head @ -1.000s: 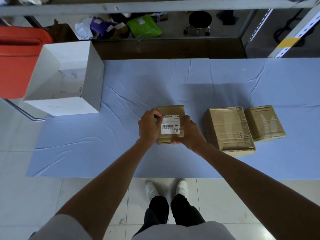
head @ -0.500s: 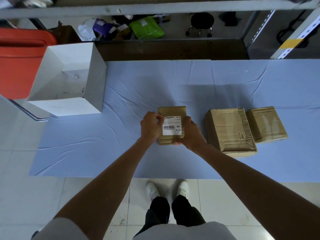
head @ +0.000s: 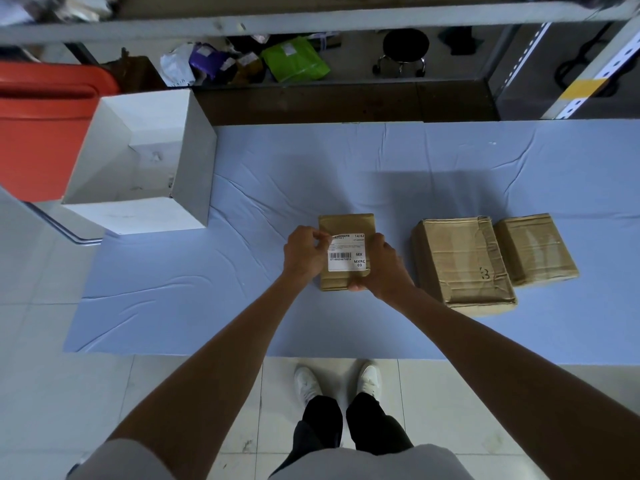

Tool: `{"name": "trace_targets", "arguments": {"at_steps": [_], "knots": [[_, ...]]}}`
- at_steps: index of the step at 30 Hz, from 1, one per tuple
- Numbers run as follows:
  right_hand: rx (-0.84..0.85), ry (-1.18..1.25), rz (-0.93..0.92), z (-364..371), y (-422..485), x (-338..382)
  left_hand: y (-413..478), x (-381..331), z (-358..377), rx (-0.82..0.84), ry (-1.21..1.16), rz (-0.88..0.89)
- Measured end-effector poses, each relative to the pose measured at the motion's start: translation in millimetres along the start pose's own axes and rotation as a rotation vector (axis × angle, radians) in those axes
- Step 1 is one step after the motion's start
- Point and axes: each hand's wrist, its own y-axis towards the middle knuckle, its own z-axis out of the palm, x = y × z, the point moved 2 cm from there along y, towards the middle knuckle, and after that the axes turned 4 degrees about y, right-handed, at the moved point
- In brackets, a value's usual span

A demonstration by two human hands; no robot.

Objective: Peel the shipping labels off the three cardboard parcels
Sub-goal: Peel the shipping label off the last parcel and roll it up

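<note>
A small cardboard parcel (head: 341,225) lies on the blue cloth in front of me, with a white barcode shipping label (head: 347,252) on its top. My left hand (head: 304,254) pinches the label's upper left corner, which is lifted slightly off the cardboard. My right hand (head: 382,266) grips the parcel's right side and near edge. To the right lie a larger parcel (head: 460,261) marked with a handwritten 3 and, touching it, a smaller parcel (head: 533,249); no label shows on either top.
An open white box (head: 145,168) stands at the table's far left corner, an orange bin (head: 38,126) beside it. The blue cloth (head: 311,168) covers the table. Behind the table are bags (head: 294,60) on the floor and a black stool (head: 403,50).
My left hand's fingers have worked at the label's upper left corner, and that corner now stands lifted. The parcel and my right hand have hardly moved.
</note>
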Motion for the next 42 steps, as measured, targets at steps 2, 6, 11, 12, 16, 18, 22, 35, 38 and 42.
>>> {"name": "trace_targets", "arguments": {"at_steps": [2,6,11,12,16,18,22,35,38,42], "knots": [[0.004,0.0,-0.005,0,0,0,-1,0,0,-0.001,-0.012,0.018],[0.006,0.007,-0.005,0,0,0,-6,2,-3,-0.031,-0.161,0.01],[0.019,-0.007,-0.02,0,1,1,-12,10,-9,0.025,-0.398,-0.038],[0.023,-0.009,-0.018,0,1,2,-12,10,-10,0.027,-0.397,-0.021],[0.03,-0.004,-0.007,-1,2,2,-12,7,-7,0.011,-0.359,0.004],[0.026,-0.005,-0.01,0,1,2,-11,6,-5,-0.038,-0.281,0.03],[0.015,-0.021,0.007,0,1,2,-12,3,-1,-0.095,-0.173,0.071],[0.016,-0.007,-0.004,-2,-2,1,-11,-1,7,-0.16,-0.057,0.048],[0.024,-0.007,-0.005,-1,-3,1,-11,-3,8,-0.179,-0.016,0.062],[0.03,0.0,-0.001,-1,-3,2,-9,-3,8,-0.16,0.014,0.035]]}}
